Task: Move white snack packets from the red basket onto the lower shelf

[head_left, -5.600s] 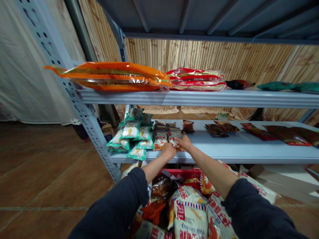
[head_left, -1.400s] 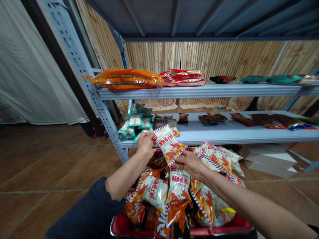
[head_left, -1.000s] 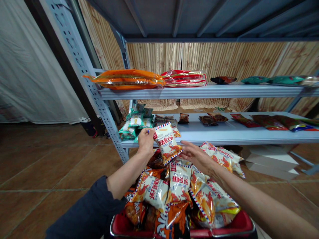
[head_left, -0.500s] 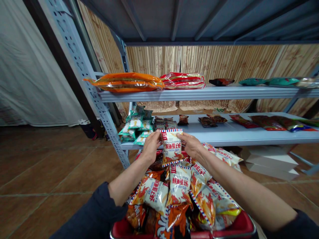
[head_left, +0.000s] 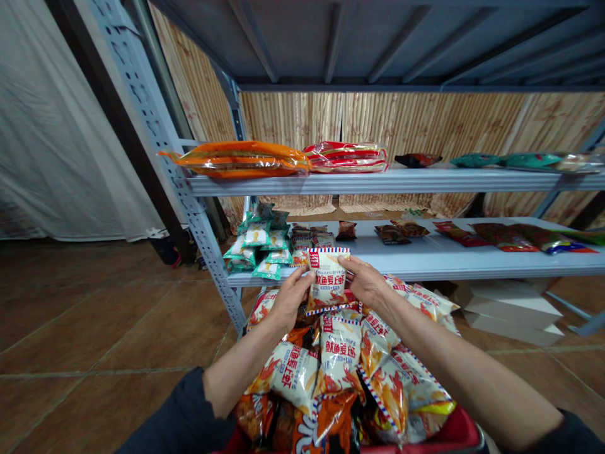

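Note:
Both my hands hold a white and red foil snack packet [head_left: 328, 279] upright in front of the lower shelf. My left hand [head_left: 293, 299] grips its left edge, and my right hand [head_left: 363, 282] has its fingers on the right edge. Its lower end hangs just above a heap of similar white, red and orange packets [head_left: 340, 353]. The heap fills a red basket [head_left: 454, 432], and only part of the basket's rim shows at the bottom.
A grey metal shelving unit has a lower shelf [head_left: 425, 268] holding green-and-white packets [head_left: 258, 243] and stacked snacks [head_left: 307, 239]. On the upper shelf [head_left: 378, 183] lie orange packs [head_left: 241, 159] and red packs [head_left: 345, 157]. White cardboard [head_left: 510, 318] lies on the tiled floor at right.
The packet has shifted slightly right and tilted a little. Over the last second, it went from my left hand alone to both hands, and the view has tipped slightly.

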`<action>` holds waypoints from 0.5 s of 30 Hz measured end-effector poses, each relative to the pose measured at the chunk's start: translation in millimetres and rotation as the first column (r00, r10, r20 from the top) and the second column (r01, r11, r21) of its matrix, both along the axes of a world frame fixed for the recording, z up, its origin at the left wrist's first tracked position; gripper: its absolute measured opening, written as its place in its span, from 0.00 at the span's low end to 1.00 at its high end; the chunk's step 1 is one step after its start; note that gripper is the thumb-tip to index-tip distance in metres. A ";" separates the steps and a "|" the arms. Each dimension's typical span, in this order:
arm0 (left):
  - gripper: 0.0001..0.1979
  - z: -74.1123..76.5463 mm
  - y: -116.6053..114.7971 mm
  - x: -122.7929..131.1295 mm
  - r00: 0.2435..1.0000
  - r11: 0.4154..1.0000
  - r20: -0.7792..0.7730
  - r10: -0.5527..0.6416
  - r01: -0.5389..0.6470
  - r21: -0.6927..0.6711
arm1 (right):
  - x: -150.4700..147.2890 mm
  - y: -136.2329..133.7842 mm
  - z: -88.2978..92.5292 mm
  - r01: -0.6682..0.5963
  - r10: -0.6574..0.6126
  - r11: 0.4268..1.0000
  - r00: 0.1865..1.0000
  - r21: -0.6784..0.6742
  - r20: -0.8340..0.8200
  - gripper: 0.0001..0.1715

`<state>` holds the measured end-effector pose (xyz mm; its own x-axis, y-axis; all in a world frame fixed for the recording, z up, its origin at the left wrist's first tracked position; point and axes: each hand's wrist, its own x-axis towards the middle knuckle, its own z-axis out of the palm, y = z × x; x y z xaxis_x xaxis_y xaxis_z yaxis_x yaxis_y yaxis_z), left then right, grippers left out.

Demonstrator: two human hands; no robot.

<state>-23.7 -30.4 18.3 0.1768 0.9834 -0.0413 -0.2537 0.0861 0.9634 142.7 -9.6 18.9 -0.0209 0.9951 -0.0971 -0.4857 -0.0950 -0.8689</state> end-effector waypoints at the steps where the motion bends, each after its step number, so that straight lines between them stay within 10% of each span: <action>1: 0.22 1.2 0.3 0.8 1.000 1.000 -0.004 0.023 -0.023 -0.002 | 0.1 -0.6 0.0 0.000 0.000 1.000 1.000 0.000 0.003 0.13; 15: 0.21 -18.3 -1.1 -0.5 0.997 0.997 -0.004 -0.072 0.072 0.026 | 0.8 -0.1 0.6 0.044 -0.047 0.997 0.998 -0.056 -0.044 0.10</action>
<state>-24.2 -31.4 0.0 0.2470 0.9689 -0.0162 -0.2449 0.0786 0.9663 143.5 -9.6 19.5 0.0188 0.9882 -0.1518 -0.5293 -0.1190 -0.8400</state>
